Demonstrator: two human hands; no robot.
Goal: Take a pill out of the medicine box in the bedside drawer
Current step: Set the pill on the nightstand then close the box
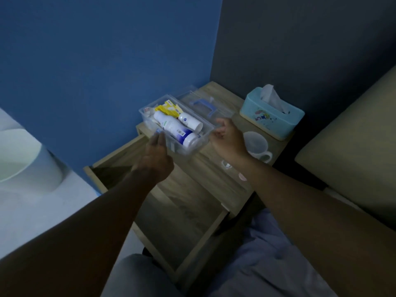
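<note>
Both my hands hold the open medicine box (209, 125) over the bedside table.

At far left stands a pale rounded bin (27, 157) against the blue wall. My left hand (155, 156) pinches the box's near left edge with closed fingers; below it the drawer (171, 221) is pulled out. The clear box sits at the table's left rear, above the drawer, lid (205, 105) thrown back, with white bottles (175, 129) and a yellow packet (168, 109) inside. My right hand (228, 136) curls around its right rim. Further right stand a translucent mug (256, 146) and a teal tissue box (271, 113), then the bed's edge (351, 146).
</note>
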